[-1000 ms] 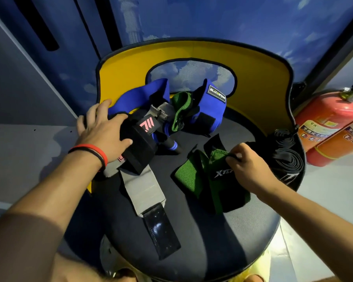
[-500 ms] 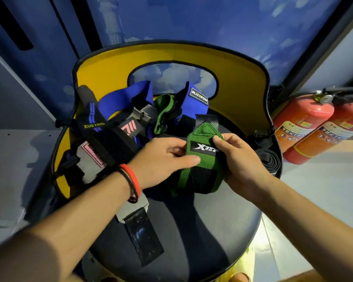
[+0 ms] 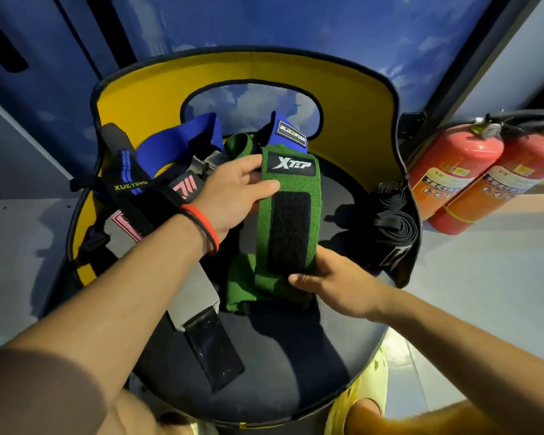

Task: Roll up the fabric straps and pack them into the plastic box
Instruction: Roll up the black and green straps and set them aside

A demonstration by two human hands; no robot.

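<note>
Holding the green XTEP strap (image 3: 288, 215) stretched over the chair seat (image 3: 264, 356), you pinch its top end in your left hand (image 3: 233, 196), thumb across the front. Your right hand (image 3: 336, 284) grips the bottom end, fingers curled underneath, near the rolled black straps (image 3: 390, 215).

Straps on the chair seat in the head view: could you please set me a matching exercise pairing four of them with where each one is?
Things
1. green XTEP strap
2. blue BLIZZSTAR strap
3. black XUEYING strap
4. black coiled straps

Places
A. right edge of the seat, beside the fire extinguishers
B. left side of the seat
C. held between the left hand and the right hand
D. back of the seat, behind the XTEP label

Pairs: 1-C, 2-D, 3-B, 4-A
</note>
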